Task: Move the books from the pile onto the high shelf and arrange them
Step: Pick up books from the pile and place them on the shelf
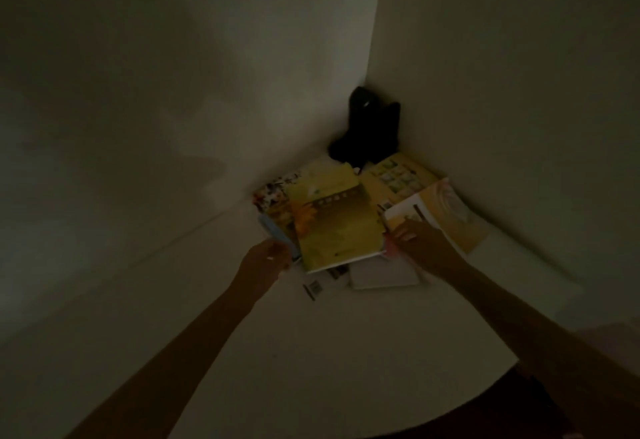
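Left hand (268, 258) grasps the near-left corner of a yellow-green paperback book (334, 220) | right hand (420, 239) fingers curl at its right edge, grip unclear in dim light | book tops a scattered pile of books (398, 175) on the white worktop (311, 352) in the wall corner | dark black object (369, 126) stands behind the pile.

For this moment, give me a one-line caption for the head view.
Both hands, left hand and right hand, reach the yellow book atop scattered books in a dim white corner.
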`<state>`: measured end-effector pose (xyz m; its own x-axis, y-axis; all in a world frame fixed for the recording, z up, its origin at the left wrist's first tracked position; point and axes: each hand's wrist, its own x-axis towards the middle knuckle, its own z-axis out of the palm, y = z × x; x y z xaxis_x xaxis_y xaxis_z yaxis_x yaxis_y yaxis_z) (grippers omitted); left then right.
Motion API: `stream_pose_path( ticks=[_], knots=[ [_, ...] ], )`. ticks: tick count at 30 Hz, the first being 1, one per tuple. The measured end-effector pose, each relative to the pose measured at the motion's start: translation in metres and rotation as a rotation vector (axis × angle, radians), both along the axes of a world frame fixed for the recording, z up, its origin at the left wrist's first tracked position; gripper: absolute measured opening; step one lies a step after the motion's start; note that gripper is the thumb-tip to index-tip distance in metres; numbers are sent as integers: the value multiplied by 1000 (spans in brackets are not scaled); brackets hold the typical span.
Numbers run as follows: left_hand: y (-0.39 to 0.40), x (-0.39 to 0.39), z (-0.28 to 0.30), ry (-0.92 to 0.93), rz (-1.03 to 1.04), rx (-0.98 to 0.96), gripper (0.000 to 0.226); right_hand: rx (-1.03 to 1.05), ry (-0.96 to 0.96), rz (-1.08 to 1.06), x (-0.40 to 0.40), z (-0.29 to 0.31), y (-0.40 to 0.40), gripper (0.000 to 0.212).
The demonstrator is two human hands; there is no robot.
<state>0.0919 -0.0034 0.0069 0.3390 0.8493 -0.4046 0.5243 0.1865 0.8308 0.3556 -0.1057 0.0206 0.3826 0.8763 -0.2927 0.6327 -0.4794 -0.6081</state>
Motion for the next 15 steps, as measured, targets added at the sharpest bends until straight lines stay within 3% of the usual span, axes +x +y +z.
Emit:
stream_pose_path(
  ticks=[3, 6, 8, 11, 13, 15],
  knots=[
    [15, 36, -34, -78, 304, -209, 21, 86, 62, -92, 27, -28, 21, 20],
    [21, 59, -56, -92, 404, -308, 29, 36, 73, -228, 37, -50, 43, 31],
    [25, 70, -62, -104, 464, -351, 32, -67, -30, -242, 37, -68, 53, 51],
    [31, 79, -68, -59, 486, -318, 39, -242, -128, -173, 36, -87, 56, 82],
    [34, 82, -69, -4, 467, -289, 41, -213, -121, -173, 36, -93, 53, 86],
    [37, 82, -67, 34, 400, -306, 33, -139, -281, -140, 36, -98, 47, 85]
  ],
)
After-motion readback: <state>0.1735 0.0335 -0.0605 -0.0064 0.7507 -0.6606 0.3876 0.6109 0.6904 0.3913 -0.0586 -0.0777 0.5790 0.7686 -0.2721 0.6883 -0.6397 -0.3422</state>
